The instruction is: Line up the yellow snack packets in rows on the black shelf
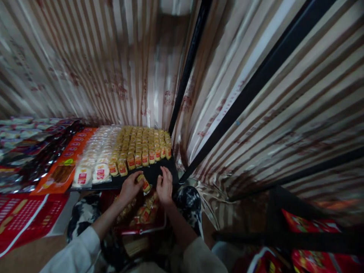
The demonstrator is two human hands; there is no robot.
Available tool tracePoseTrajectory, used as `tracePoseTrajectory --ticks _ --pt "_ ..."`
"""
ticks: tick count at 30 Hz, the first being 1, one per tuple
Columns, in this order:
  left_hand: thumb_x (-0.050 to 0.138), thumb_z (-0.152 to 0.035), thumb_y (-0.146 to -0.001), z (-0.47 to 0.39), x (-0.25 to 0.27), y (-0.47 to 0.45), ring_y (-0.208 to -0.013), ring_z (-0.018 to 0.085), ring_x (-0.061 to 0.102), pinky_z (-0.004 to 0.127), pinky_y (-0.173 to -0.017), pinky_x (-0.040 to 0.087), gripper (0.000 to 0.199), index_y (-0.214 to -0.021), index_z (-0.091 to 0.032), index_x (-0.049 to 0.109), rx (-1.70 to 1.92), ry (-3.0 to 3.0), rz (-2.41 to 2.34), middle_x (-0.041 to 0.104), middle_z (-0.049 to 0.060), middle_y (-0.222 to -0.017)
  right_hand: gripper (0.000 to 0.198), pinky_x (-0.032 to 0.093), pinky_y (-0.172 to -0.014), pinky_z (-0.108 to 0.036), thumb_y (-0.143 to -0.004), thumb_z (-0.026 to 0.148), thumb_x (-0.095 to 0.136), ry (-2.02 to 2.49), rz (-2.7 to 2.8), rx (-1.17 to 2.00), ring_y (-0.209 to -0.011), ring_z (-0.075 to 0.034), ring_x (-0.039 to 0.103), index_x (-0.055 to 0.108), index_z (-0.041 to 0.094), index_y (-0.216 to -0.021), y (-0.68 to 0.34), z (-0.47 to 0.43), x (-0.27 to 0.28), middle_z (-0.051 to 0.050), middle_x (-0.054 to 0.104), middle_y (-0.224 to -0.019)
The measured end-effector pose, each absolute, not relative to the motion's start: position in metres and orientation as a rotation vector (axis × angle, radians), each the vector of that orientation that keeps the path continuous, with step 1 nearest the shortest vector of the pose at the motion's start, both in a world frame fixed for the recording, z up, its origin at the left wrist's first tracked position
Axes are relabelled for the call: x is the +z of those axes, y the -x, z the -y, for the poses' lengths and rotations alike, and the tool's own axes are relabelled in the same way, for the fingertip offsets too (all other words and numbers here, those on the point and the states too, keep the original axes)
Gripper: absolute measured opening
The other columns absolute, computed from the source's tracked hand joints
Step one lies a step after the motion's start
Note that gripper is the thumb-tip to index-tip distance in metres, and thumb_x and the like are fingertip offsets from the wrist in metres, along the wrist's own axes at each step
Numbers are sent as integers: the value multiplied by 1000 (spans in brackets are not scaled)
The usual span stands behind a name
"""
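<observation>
My left hand [132, 187] pinches a small yellow snack packet [145, 185] with a red label, just above the front edge of the black shelf [156, 170]. To its right, my right hand [165, 184] is held with fingers apart and nothing in it. Below both hands, a red basket [153, 227] between my knees contains more packets [146, 214] of the same kind. Beyond my hands, tight rows of yellow packets [142, 146] stand on the shelf, red labels facing me.
Left of the yellow rows are clear packs with white contents [101, 170], an orange pack [62, 167] and dark shiny packs [48, 151]. A red printed sheet [31, 212] hangs at left. Black poles [244, 98] cross in front of the striped curtain [127, 57]. Red packages [313, 258] lie at lower right.
</observation>
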State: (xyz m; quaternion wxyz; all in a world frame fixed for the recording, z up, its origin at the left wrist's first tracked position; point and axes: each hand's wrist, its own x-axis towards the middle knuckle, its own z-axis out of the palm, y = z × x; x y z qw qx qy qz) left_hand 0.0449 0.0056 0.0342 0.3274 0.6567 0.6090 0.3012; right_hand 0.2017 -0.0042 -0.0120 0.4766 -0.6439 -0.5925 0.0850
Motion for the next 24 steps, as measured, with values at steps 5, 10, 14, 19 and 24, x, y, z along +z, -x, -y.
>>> tracePoseTrajectory --ticks 5,10,14,19,24 --pt "51 -24 -76 -18 44 -57 -98 19 59 32 -89 44 37 -111 -18 60 711 -1740 -1640 65 7 -105 45 38 -95 -37 -79 12 35 1638 1399 150 -111 -21 44 54 16 -120 -222 -53 -1 -12 50 -114" --pt "53 -22 -75 -32 46 -72 -101 19 57 31 -92 41 35 -109 -20 62 748 -1760 -1582 63 6 -110 49 37 -94 -38 -75 9 36 1695 1322 168 -105 -22 46 56 17 -119 -235 -89 -12 -12 51 -107" --pt "52 -20 -76 -44 45 -84 -97 19 59 32 -91 41 36 -111 -16 59 713 -1797 -1583 63 8 -108 48 35 -96 -38 -74 10 38 1683 1248 179 -106 -23 45 55 16 -119 -239 -100 -25 -12 51 -107" --pt "51 -24 -78 -63 49 -100 -95 21 59 32 -85 44 37 -112 -11 55 720 -1810 -1595 64 11 -103 46 34 -98 -38 -75 11 37 1635 1239 197 -110 -22 45 54 16 -117 -240 -96 -30 -11 51 -111" --pt "49 -23 -80 -80 52 -116 -98 20 58 31 -87 43 31 -109 -13 56 726 -1871 -1600 63 10 -105 46 35 -98 -39 -76 12 35 1567 1110 218 -118 -22 41 49 13 -119 -241 -92 -26 -15 45 -123"
